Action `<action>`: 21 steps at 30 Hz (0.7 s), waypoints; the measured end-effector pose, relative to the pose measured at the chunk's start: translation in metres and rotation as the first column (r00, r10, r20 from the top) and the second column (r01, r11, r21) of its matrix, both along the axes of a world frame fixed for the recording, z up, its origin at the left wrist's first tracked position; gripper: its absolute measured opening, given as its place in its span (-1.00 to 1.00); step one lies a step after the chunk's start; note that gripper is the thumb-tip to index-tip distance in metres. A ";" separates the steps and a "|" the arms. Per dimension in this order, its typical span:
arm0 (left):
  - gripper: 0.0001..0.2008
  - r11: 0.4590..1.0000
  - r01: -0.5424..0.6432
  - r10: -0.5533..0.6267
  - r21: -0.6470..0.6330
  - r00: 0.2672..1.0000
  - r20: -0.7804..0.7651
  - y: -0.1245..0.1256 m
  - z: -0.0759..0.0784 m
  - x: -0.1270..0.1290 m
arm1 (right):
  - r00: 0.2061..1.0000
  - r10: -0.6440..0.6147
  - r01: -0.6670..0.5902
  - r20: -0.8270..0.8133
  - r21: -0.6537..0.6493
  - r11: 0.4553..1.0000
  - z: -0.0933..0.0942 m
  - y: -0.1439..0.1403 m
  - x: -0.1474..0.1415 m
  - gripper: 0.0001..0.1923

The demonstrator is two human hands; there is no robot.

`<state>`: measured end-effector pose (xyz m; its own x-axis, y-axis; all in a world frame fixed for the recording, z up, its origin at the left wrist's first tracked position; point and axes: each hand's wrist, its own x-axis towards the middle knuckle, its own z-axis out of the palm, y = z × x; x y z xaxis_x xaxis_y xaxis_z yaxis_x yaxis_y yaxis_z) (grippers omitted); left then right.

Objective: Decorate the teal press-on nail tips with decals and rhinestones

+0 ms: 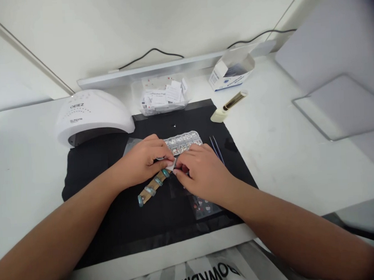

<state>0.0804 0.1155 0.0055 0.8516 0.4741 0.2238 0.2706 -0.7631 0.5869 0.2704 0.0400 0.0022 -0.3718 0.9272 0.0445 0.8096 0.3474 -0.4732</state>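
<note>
My left hand (pixel 147 160) is closed, with thumb and forefinger pinching a small white pad or packet (pixel 171 165). Close against its right edge is my right hand (pixel 203 172), fingers curled and thumb tip at the white piece; part of the grip is hidden. Below my left fingers, a tan strip (pixel 154 184) carries several glossy teal nail tips (pixel 150 190) and slants down to the left on the black mat (pixel 122 217). Just behind both hands lies a clear divided case (pixel 182 141) of small rhinestones, partly covered by them.
A white nail lamp (pixel 94 113) stands at the left. Behind the mat are a clear tub (pixel 163 97) of small packets and an open carton (pixel 232 70). A polish bottle (pixel 218 114), tweezers (pixel 217 149) and a sticker sheet (pixel 205 207) lie rightward.
</note>
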 end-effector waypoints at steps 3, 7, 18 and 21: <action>-0.89 1.000 0.009 -0.009 -0.008 1.000 -0.003 0.001 -0.001 0.000 | 1.000 -0.003 0.003 -0.022 -0.006 1.000 -0.003 0.001 0.000 -0.81; -0.89 1.000 0.011 -0.011 -0.018 1.000 -0.006 0.001 0.000 0.000 | 0.999 -0.006 0.006 -0.049 -0.003 1.000 -0.006 0.003 0.000 -0.82; -0.89 1.000 0.010 -0.011 -0.026 1.000 -0.029 -0.002 0.004 0.003 | 0.998 -0.007 0.008 -0.066 0.018 1.000 -0.008 0.005 -0.001 -0.80; -0.88 0.999 0.023 -0.024 -0.025 0.999 -0.026 -0.001 0.004 0.002 | 0.998 -0.003 0.005 -0.063 0.031 0.999 -0.009 0.006 -0.002 -0.79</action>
